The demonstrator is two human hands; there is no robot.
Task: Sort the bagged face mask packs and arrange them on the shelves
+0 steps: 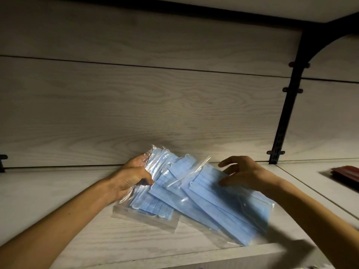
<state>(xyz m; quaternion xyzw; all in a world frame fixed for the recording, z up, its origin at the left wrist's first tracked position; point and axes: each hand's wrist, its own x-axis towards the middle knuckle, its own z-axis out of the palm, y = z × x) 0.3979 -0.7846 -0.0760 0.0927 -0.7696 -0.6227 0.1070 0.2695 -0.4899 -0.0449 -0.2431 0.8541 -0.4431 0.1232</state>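
Several clear plastic bags of blue face masks (194, 197) lie fanned out on a pale wood-grain shelf (58, 187). My left hand (132, 176) grips the upper left end of the packs, thumb over the plastic and fingers behind. My right hand (242, 172) hovers over the rightmost pack (233, 206) with fingers spread and loosely bent; its thumb lies on or just above the plastic. The lower ends of the packs reach the shelf's front edge.
A wood-grain back wall rises behind the shelf. A black slotted upright with a curved bracket (281, 121) stands at the right. A dark red flat item (347, 173) lies on the neighbouring shelf section at far right. Another shelf sits overhead.
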